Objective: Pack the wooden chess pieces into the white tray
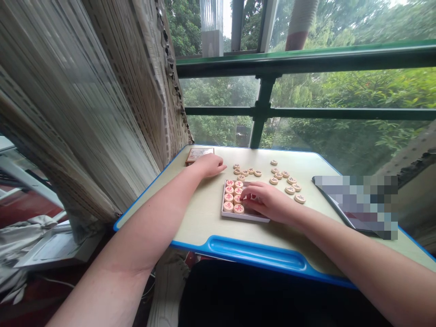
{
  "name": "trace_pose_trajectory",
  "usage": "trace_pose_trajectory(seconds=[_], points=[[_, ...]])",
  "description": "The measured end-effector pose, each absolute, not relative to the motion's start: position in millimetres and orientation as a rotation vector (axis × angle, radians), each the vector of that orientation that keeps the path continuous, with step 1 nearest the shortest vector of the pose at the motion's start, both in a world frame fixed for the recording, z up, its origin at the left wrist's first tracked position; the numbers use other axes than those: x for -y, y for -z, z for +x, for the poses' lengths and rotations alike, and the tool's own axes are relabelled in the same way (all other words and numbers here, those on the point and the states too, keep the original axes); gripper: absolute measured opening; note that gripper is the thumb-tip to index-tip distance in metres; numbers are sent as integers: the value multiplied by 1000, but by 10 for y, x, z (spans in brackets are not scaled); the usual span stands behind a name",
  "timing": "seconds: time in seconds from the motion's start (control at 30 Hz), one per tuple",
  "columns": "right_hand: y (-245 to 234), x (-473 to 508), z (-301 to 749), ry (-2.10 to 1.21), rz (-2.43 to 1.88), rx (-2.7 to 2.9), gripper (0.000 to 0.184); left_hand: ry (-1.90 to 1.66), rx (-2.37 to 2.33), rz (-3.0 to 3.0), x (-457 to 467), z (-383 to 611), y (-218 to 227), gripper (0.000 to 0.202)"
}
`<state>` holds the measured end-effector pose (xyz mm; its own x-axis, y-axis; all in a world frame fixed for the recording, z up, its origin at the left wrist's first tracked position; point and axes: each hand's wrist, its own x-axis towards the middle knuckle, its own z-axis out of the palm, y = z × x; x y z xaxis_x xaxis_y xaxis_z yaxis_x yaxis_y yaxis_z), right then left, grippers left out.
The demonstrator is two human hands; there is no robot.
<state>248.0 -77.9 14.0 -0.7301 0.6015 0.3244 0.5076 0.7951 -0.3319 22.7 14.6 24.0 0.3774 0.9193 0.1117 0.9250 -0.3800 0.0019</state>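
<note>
An open, shallow box [247, 218] lies on the table with two columns of round wooden xiangqi pieces [229, 198] in its left part, their characters red. My right hand [264, 200] reaches over the box from the right, fingers bent and closed at a xiangqi piece [238, 199] in the second column, partly covered by the fingertips. The box's right part is mostly hidden beneath this hand. Further back, my left hand [210, 165] is curled closed beside a flat box lid [200, 153]; whatever its fingers hold, if anything, is hidden.
Loose xiangqi pieces [258, 173] lie behind the box, and several more [290, 190] lie to its right. A tablet-like device [332, 204], partly blurred out, rests at the right. The table has a blue front trough [257, 252]. Curtains [112, 91] hang at the left; a green railing [306, 61] stands behind.
</note>
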Motion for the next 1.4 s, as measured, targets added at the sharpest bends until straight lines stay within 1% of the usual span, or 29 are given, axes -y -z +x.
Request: trace_pose_trajectory(seconds=[0.17, 0.4, 0.57, 1.03, 1.2, 1.3, 1.4], points=[[-127, 785, 2488, -316, -853, 2531, 13, 142, 1724, -2559, -128, 231, -255, 41], [-132, 781, 2502, -244, -949, 2478, 14, 125, 1726, -2557, -125, 225, -262, 41], [-138, 784, 2500, -219, -941, 2500, 11, 142, 1726, -2570, -131, 216, -255, 40], [-146, 785, 2498, -229, -928, 2518, 10, 157, 1755, -2574, -109, 220, -266, 40], [-155, 785, 2506, -214, -954, 2522, 10, 335, 1775, -2667, -112, 238, -279, 37], [-157, 776, 2516, -209, -977, 2525, 11, 496, 1835, -2933, -95, 260, -331, 33], [-149, 763, 2524, -193, -953, 2543, 10, 570, 1821, -3204, -61, 277, -399, 38]])
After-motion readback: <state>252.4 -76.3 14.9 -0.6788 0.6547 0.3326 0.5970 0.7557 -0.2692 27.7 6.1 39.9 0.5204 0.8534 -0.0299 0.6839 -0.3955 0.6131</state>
